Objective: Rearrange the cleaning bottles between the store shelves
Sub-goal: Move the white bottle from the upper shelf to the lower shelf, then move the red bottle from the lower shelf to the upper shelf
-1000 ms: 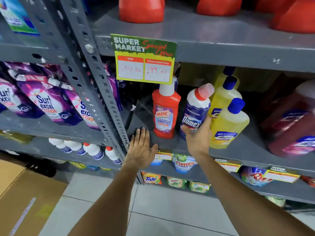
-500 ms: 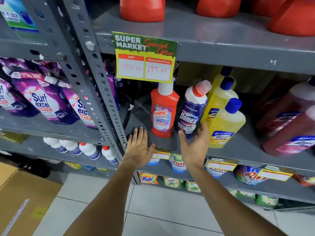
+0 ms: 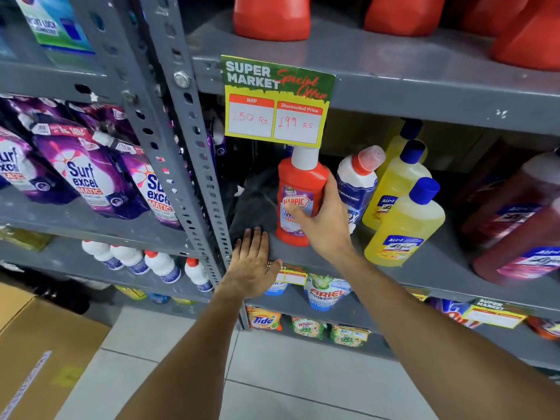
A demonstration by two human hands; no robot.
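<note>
A red Harpic bottle (image 3: 298, 186) with a white cap stands upright on the grey middle shelf (image 3: 439, 268). My right hand (image 3: 324, 222) wraps around it, thumb across the label, fingers behind its right side. Just right of it leans a white and blue Domex bottle (image 3: 357, 180) with a red cap, then three yellow bottles (image 3: 406, 219) with blue caps. My left hand (image 3: 251, 265) lies flat, fingers apart, on the shelf's front edge left of the Harpic bottle, holding nothing.
A perforated steel upright (image 3: 194, 165) stands left of my hands. A price sign (image 3: 277, 101) hangs above the Harpic bottle. Purple Surf Excel pouches (image 3: 81, 177) fill the left bay, pink jugs (image 3: 521, 225) sit right, red jugs (image 3: 272, 13) above. A cardboard box (image 3: 39, 353) rests on the floor.
My right hand let go of the Domex bottle, opened, and moved left onto the red Harpic bottle. My left hand stayed flat on the shelf edge.
</note>
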